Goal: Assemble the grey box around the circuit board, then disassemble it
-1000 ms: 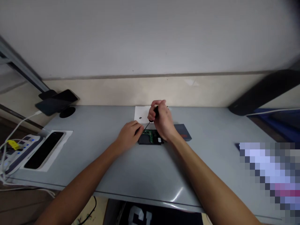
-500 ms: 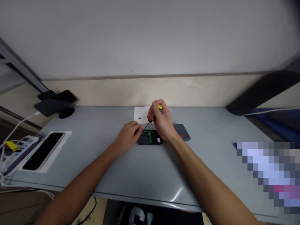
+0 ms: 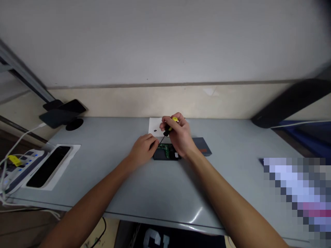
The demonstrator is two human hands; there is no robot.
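A yellow-and-black screwdriver [image 3: 168, 130] is gripped in my right hand [image 3: 181, 136], its thin shaft slanting down to the left. The tip meets the upper left of an opened black electronic device [image 3: 159, 155] that has a green circuit board [image 3: 167, 150]. My left hand [image 3: 141, 148] is closed around the device's left end, fingers curled near the screwdriver tip. Behind the device lies a white paper [image 3: 154, 123] with tiny dark pieces [image 3: 155, 131] on it, perhaps screws. Just right of my right wrist rests a dark grey flat panel [image 3: 203, 144].
On the left of the grey desk [image 3: 113, 134] are a phone [image 3: 49, 167] on white paper, a power strip [image 3: 28, 168] with cables and a stand holding a dark phone [image 3: 62, 113]. A black cylindrical object [image 3: 289, 103] leans at the right; a pixelated area covers the front right.
My right-hand fingers have shifted on the screwdriver handle, loosening so that more of it shows. The left hand and the device stay in place. The view has shifted slightly.
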